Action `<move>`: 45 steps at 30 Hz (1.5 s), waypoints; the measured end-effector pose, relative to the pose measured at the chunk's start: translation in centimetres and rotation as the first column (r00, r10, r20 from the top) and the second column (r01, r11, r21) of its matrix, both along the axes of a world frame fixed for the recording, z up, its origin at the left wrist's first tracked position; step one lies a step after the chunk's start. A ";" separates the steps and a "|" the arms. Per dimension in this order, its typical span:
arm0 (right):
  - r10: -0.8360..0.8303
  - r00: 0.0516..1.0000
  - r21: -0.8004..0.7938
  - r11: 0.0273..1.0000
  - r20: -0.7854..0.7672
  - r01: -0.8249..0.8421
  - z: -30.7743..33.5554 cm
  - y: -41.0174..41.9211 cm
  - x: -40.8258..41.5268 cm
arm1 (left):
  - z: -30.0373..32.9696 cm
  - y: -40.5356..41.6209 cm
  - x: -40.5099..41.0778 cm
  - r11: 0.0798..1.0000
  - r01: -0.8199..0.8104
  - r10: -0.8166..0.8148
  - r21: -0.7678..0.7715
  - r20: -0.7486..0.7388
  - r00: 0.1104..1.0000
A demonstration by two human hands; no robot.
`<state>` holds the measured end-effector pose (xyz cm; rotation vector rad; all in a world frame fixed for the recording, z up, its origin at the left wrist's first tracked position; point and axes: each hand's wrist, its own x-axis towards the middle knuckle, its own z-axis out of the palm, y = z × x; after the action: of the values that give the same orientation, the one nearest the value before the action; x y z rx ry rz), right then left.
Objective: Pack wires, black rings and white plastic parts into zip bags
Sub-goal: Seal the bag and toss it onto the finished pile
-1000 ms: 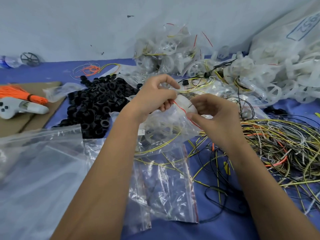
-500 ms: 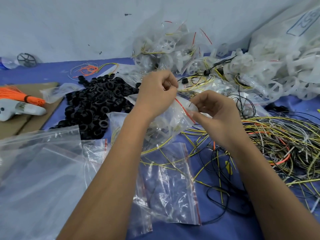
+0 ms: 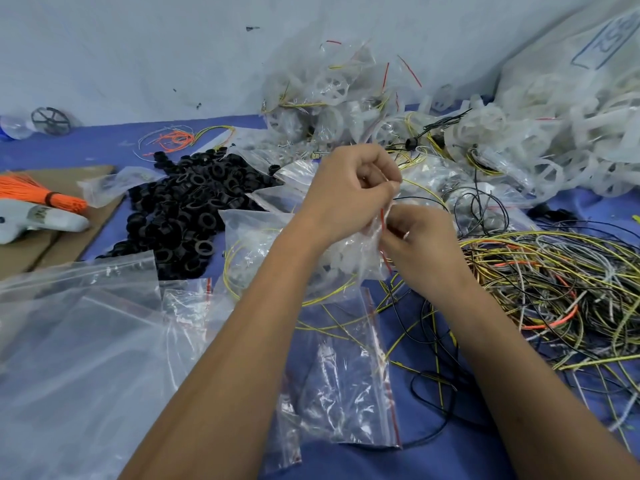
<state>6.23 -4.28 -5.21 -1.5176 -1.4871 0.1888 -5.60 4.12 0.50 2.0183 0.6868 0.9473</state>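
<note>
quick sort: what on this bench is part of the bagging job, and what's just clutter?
Job:
- zip bag being filled, pinched at its red strip by left hand and right hand
- black rings
- wire tangle
- white plastic parts
- empty zip bags

Lying about:
- orange bundle
- cardboard
- grey-white tool

This looks like a small workshop where parts get packed. A blue table (image 3: 104, 143) by a plain wall holds big piles: black rings (image 3: 194, 206), tangled wires (image 3: 554, 282), white plastic parts (image 3: 519, 140) and clear zip bags (image 3: 69, 341).
</note>
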 end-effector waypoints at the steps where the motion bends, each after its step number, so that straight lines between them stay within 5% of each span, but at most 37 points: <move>1: -0.008 0.999 0.004 1.000 -0.040 0.008 0.0 0.0 0.0 | -0.2 0.2 0.1 0.998 -0.039 0.041 0.045 -0.031 0.999; 7: -0.119 0.959 0.052 0.989 -0.256 0.137 0.1 0.1 0.1 | -0.1 0.9 -0.5 0.970 -0.136 0.163 0.201 -0.125 0.979; 11: 0.098 0.862 0.072 0.995 -0.498 -0.072 0.2 0.3 -1.0 | 0.9 0.7 -0.7 0.980 -0.132 0.137 0.149 -0.028 0.990; 15: 0.347 0.813 0.086 0.933 -0.467 -0.349 0.5 0.0 -1.4 | 1.8 0.7 -1.6 0.998 -0.022 0.019 0.053 0.050 0.999; 21: 0.332 0.883 -0.128 0.911 -0.332 -0.391 0.2 -0.2 -1.2 | 2.3 0.5 -2.2 0.992 0.099 -0.085 -0.082 0.167 0.982; 27: 0.103 0.995 -0.263 0.959 -0.013 -0.103 -0.7 0.0 -0.5 | 1.4 2.5 -4.7 0.998 -0.048 0.045 -0.047 -0.056 0.997; 33: -0.046 0.990 -0.129 0.991 -0.134 0.029 0.3 -0.4 -0.5 | 0.2 4.3 -7.4 0.972 -0.071 -0.021 -0.222 -0.388 0.921; 37: -0.035 0.786 -0.231 0.963 -0.617 -0.138 1.8 -0.6 -0.2 | -0.3 4.4 -7.6 0.944 -0.106 -0.060 -0.313 -0.477 0.877; 40: 0.154 0.868 -0.290 0.902 -0.472 -0.318 1.8 -1.0 -0.2 | -0.1 4.2 -7.7 0.932 -0.108 -0.072 -0.345 -0.470 0.880; 45: 0.232 0.891 -0.185 0.928 -0.391 -0.323 1.1 -0.8 -0.7 | -0.2 4.3 -7.7 0.942 -0.096 -0.070 -0.322 -0.469 0.880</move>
<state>5.56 -5.03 -4.16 -1.3560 -1.4072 0.8120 -13.30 8.42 0.26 1.9393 1.0510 0.2942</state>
